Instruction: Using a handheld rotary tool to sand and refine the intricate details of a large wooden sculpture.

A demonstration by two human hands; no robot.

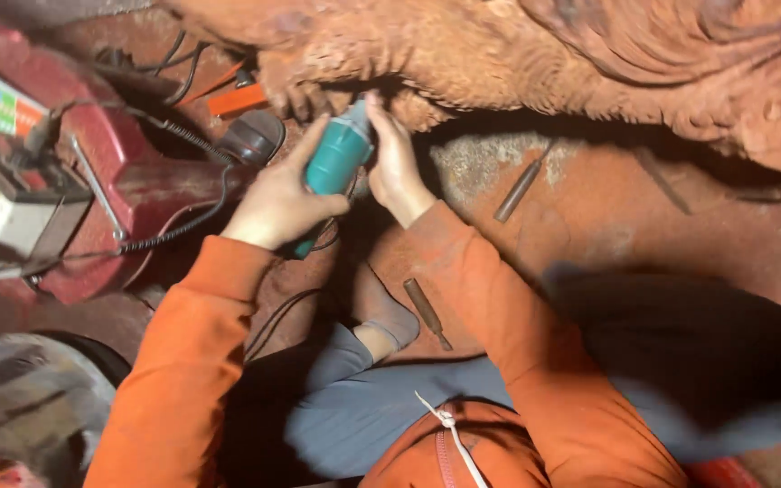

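A teal hand-held power tool [334,163] points up at the lower edge of a large reddish wood carving [535,54]. My left hand [280,201] wraps around the tool's body from the left. My right hand [395,163] holds its front end, fingers up near the tip where it meets the wood. Both arms wear orange sleeves. The tool's tip is hidden between my fingers and the carving.
A metal chisel [522,185] and a second one [427,312] lie on the dusty red floor. A red machine [106,154] with a coiled black cable [183,136] stands at left. An orange tool [237,99] lies behind. My socked foot [381,312] is below.
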